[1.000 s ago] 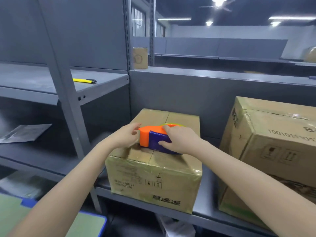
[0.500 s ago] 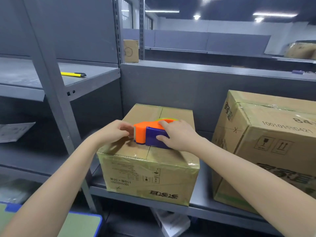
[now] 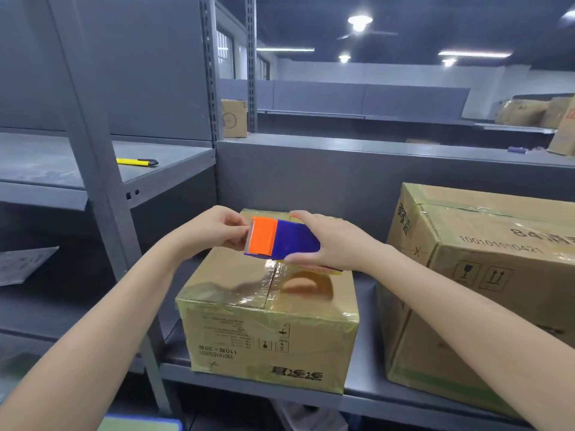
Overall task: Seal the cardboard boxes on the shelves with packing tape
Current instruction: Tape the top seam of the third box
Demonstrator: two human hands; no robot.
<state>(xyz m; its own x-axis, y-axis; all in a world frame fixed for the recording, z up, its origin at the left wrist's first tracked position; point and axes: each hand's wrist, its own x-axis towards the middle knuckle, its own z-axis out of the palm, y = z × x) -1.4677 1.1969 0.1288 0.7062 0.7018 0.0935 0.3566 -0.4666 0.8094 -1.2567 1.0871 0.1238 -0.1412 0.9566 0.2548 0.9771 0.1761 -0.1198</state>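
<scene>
We take the small cardboard box (image 3: 267, 331) as our landmark. It sits on the grey shelf (image 3: 364, 377), near its front edge, and its printed front face reads upside down. Glossy clear tape lies across the near part of its top and over its centre seam, and yellowish film wraps its sides.

The orange and blue tape dispenser (image 3: 281, 241) is held in the air above the far half of that box and is not touching it. Our right grip (image 3: 329, 244) is wrapped round the blue body, fingers over the top and thumb underneath. Our left grip (image 3: 214, 231) has its fingertips curled in a pinch at the orange toothed end. We cannot tell whether a strip of tape lies between those fingers.

Just to the right of the small box, on the same shelf, stands a larger cardboard box (image 3: 485, 275), apart from it. Up and to the left of the small box, on a higher shelf, lies a yellow utility knife (image 3: 137, 162). Well behind the small box, a little carton (image 3: 234, 118) stands beside an upright post.
</scene>
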